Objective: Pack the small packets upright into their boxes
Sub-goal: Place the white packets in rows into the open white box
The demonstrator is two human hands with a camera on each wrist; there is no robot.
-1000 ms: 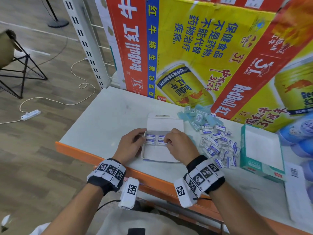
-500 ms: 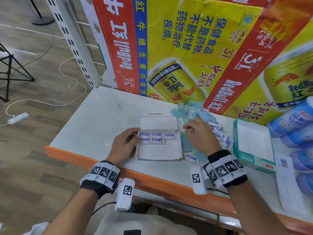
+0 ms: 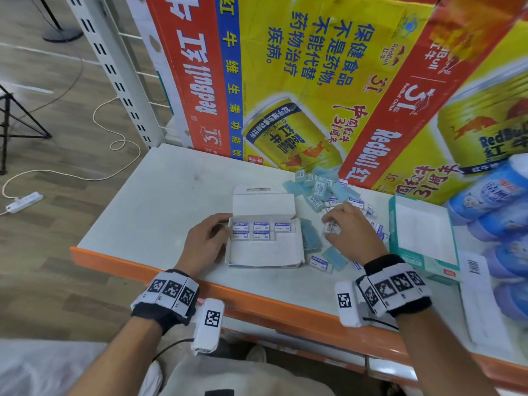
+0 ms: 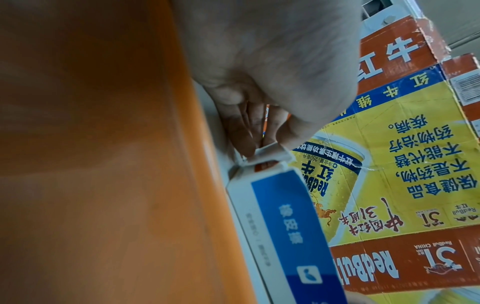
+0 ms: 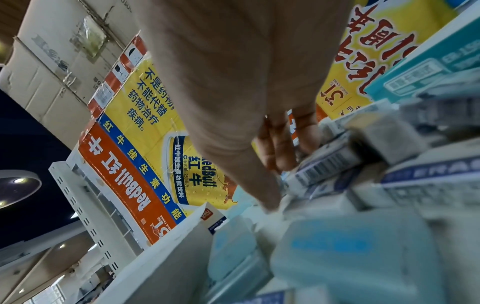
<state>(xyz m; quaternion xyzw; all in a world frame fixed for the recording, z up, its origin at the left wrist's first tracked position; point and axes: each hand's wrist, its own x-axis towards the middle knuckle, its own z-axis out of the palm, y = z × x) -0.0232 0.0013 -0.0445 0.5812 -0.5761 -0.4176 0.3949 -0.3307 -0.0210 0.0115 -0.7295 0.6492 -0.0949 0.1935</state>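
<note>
An open white box lies on the table with its lid folded back. Several small white-and-blue packets stand upright in two rows at its far end. My left hand grips the box's left wall between thumb and fingers. To the right of the box my right hand pinches one small packet, held just above the loose pile of packets.
A second open box, teal outside, stands at the right. Large yellow and red drink cartons wall off the back. Blue wrapped packs sit far right. The table has an orange front edge. Loose packets lie near the white box.
My right hand left the white box, moved right to the loose pile and picked up one packet. The left hand stayed on the box's left wall.
</note>
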